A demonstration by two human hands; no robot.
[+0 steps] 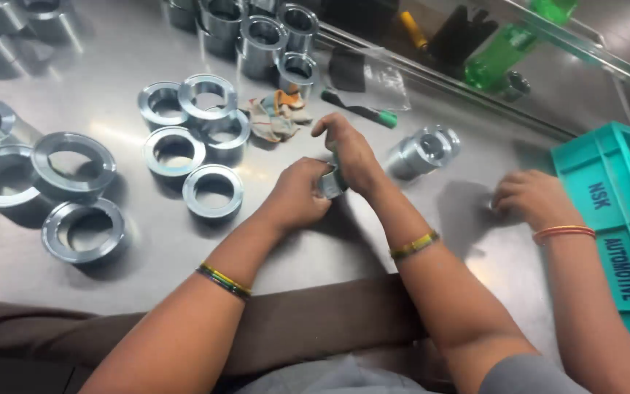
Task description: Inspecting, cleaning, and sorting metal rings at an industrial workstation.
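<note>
Left hand: gripping a small metal ring at mid-table.
Right hand: closing on the same ring, forefinger lifting.
Another person's hand: resting beside the teal crate.

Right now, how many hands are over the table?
3. The left hand and right hand meet at centre around a small metal part; a co-worker's hand rests on the table beside the teal crate. None seem hidden.
</note>
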